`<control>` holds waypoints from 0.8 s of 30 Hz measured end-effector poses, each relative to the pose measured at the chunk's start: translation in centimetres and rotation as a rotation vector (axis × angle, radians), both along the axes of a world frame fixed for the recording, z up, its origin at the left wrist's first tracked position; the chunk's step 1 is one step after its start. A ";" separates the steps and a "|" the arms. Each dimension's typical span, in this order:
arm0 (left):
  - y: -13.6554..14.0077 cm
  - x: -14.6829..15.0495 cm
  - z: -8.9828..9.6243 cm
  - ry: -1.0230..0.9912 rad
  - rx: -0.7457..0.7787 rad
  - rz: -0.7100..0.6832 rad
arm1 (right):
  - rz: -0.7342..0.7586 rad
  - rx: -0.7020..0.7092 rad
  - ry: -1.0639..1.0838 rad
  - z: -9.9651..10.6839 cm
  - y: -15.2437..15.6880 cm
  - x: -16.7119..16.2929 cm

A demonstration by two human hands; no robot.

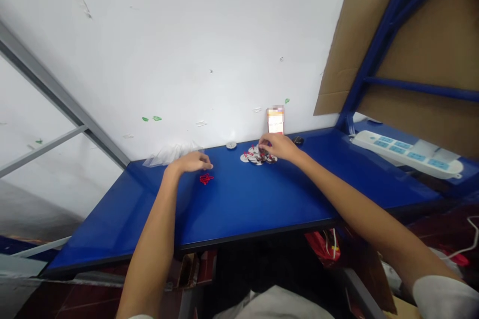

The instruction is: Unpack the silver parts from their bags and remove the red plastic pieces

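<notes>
My left hand (pixel 192 161) is over the left part of the blue table, thumb and fingers drawn together. Whatever it may hold is too small to make out. Just below its fingertips lies a small heap of red cord loops (pixel 206 179). My right hand (pixel 277 145) reaches to a pile of shiny round metal discs (pixel 256 158), several with short red cords on them. Its fingers are curled in a pinch at the top right of the pile, on a shiny metal disc partly hidden by them.
A clear plastic bag (pixel 168 153) lies by the wall, left. A pale round disc (pixel 231 145) sits at the table's back. Behind my right hand a lit phone (pixel 276 120) leans on the wall, near a small black object (pixel 298 140). A white power strip (pixel 407 153) lies at right.
</notes>
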State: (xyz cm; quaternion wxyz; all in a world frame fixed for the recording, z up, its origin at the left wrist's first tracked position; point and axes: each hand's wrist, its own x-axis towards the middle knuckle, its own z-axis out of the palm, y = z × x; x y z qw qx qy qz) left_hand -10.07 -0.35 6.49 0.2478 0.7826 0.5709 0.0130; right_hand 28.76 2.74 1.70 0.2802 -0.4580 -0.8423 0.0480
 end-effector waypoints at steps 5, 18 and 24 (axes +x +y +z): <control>0.2 0.1 -0.8 0.057 0.020 0.066 | 0.005 0.060 0.046 0.3 -0.6 -0.6; 1.4 -2.2 -1.9 0.012 -0.139 0.053 | 0.062 0.087 0.052 -0.6 -1.1 -2.2; 1.8 -1.8 -2.3 0.058 -0.050 -0.018 | 0.053 0.155 0.058 -1.3 -0.9 -3.5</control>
